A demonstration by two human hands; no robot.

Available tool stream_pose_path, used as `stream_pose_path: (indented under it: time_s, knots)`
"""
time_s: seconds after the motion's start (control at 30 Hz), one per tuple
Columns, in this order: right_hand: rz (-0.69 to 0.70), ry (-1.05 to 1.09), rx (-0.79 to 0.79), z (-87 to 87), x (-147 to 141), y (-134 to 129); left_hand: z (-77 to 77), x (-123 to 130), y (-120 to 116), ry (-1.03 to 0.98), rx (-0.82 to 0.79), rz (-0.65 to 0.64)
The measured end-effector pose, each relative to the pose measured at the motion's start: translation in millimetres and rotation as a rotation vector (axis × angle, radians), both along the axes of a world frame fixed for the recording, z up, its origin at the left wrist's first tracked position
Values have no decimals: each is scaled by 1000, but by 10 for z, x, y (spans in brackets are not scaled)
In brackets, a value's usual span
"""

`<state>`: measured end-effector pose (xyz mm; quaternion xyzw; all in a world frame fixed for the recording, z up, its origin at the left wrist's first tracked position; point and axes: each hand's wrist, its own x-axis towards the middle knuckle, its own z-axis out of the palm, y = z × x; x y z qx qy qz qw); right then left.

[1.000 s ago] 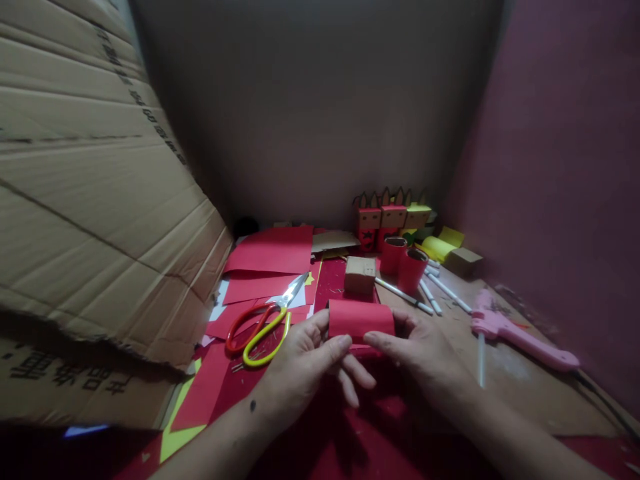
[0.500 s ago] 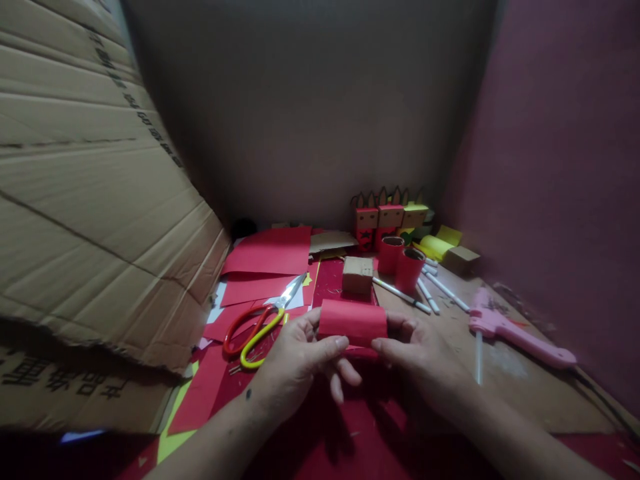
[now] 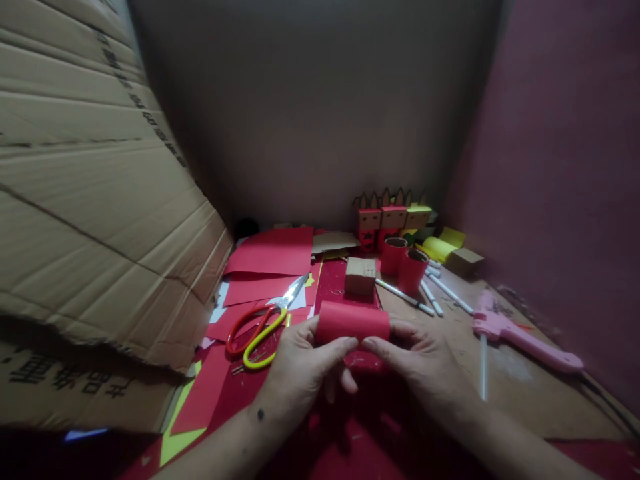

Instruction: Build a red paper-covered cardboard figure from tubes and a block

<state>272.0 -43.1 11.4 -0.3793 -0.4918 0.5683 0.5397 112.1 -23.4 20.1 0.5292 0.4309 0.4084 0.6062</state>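
A piece of red paper (image 3: 353,321), curved into a roll lying sideways, is held between my two hands near the centre. My left hand (image 3: 305,363) grips its left end, thumb along the lower front edge. At the right end, my right hand (image 3: 420,353) has its thumb on the same edge, close to the other thumb. Beyond the roll stands a small cardboard box (image 3: 360,277). Two upright red tubes (image 3: 413,272) are behind it to the right. Scissors (image 3: 270,327) with red and yellow handles lie left of my left hand.
Red sheets (image 3: 270,252) are spread at the left beside a large cardboard panel (image 3: 100,200). A pink glue gun (image 3: 530,340) rests on cardboard at the right, with white pens (image 3: 405,297) nearby. Decorated figures (image 3: 393,219) and a yellow roll (image 3: 440,248) stand at the back.
Both thumbs have moved inward along the front edge of the red paper, which looks more tightly rounded. The whole view has shifted slightly.
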Motion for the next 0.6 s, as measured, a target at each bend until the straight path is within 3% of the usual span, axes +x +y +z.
stream_pose_path:
  time_s: [0.13, 0.27, 0.47, 0.6]
  knots:
    - [-2, 31, -13, 33, 19, -1, -32, -35, 21, -98, 15, -116]
    - [37, 109, -57, 27, 27, 11, -31, -39, 24, -190, 50, -153]
    - [-24, 94, -22, -1, -1, 31, -16, 13, -39, -99, 92, -191]
    - [-40, 38, 29, 27, 15, 26, 4, -4, -15, -79, 61, -142]
